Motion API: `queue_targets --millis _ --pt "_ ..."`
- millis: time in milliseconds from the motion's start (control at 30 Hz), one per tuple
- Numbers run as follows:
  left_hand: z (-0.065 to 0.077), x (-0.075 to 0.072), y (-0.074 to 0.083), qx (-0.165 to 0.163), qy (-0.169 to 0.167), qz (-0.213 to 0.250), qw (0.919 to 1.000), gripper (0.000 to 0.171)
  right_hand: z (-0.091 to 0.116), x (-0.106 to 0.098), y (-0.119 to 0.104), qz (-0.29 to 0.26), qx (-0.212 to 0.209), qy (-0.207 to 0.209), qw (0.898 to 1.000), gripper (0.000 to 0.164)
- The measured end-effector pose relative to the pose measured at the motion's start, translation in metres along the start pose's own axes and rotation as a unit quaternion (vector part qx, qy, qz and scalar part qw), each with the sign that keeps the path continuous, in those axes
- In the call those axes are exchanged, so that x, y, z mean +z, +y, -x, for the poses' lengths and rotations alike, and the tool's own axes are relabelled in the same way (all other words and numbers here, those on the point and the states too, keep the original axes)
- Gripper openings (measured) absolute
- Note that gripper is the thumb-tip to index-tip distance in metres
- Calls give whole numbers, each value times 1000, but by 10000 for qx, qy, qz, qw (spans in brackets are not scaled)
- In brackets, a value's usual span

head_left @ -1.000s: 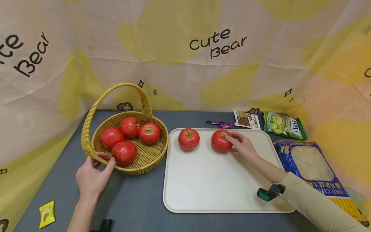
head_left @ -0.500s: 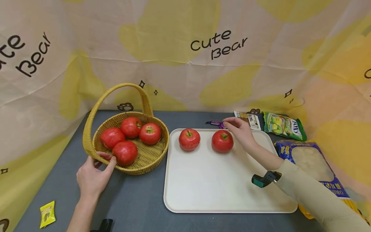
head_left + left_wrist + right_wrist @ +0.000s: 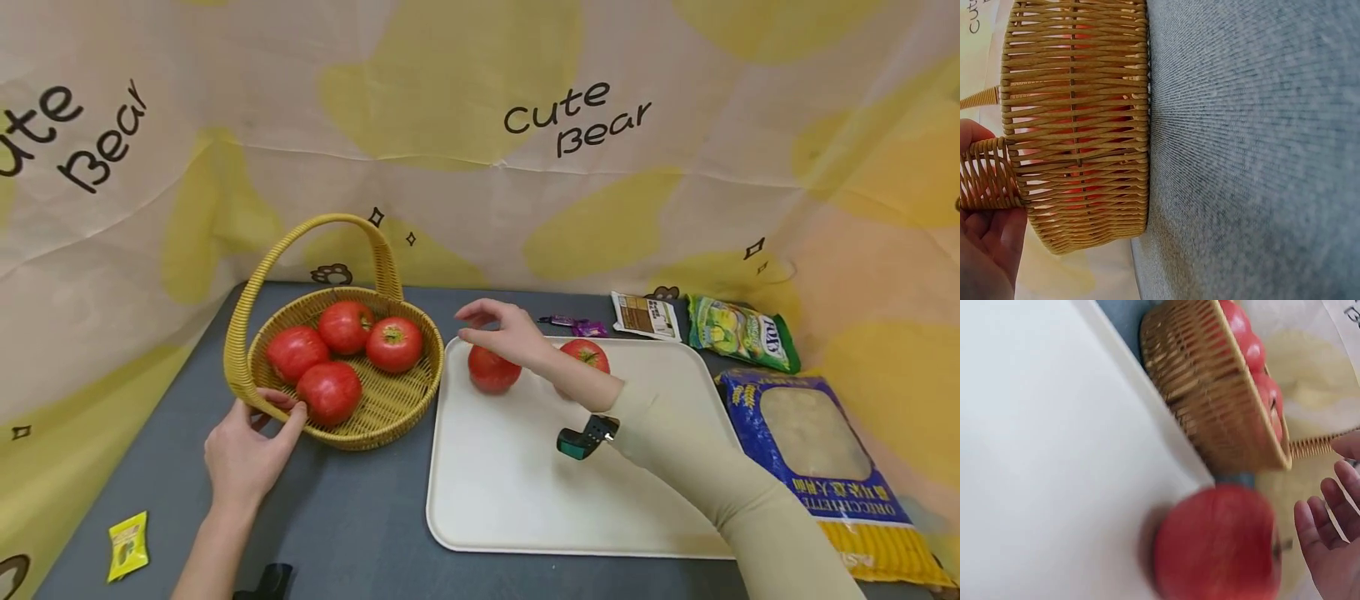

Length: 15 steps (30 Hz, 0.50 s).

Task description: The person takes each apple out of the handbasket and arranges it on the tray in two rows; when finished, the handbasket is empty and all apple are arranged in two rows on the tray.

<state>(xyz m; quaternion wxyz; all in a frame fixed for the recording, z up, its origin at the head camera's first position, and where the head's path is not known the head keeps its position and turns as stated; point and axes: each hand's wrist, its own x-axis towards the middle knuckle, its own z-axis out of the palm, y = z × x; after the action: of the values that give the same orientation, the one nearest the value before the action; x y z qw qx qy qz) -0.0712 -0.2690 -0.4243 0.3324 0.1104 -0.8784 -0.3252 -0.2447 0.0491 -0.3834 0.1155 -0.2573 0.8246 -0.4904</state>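
Observation:
My left hand (image 3: 247, 454) grips the yellow wicker basket (image 3: 375, 435) at the near foot of its tall handle. In the left wrist view the fingers (image 3: 1007, 240) wrap the woven handle base. Inside the basket lie several red apples (image 3: 330, 392). My right hand (image 3: 506, 329) hovers over the white tray's far left, just above an apple (image 3: 493, 373), holding nothing. The right wrist view shows its fingers loosely bent and apart from the apple (image 3: 1216, 544). A second tray apple (image 3: 588, 354) is partly hidden behind the right forearm.
The white tray (image 3: 510, 500) lies right of the basket. Purple sweets (image 3: 588, 328), a brown-and-white packet (image 3: 647, 317) and a green bag (image 3: 742, 333) lie behind it. A blue pasta bag (image 3: 817, 433) is on the right, a yellow sachet (image 3: 128, 546) front left.
My right hand has let go of the right-hand apple on the tray, lifted, and moved left above the other tray apple. My left hand keeps its hold on the basket.

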Motion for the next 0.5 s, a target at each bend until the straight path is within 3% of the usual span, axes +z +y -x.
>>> queue_targets --millis 133,267,500 --pt "0 1 1 -42 -54 -21 10000 22 -21 26 -18 432 -428 -526 9968 38" --pt "0 1 1 -40 -44 -24 10000 22 -40 47 -33 1243 -757 -949 9848 46" --pt "0 0 -1 21 2 -51 10000 22 -65 69 -39 2241 -806 -1172 9641 62"
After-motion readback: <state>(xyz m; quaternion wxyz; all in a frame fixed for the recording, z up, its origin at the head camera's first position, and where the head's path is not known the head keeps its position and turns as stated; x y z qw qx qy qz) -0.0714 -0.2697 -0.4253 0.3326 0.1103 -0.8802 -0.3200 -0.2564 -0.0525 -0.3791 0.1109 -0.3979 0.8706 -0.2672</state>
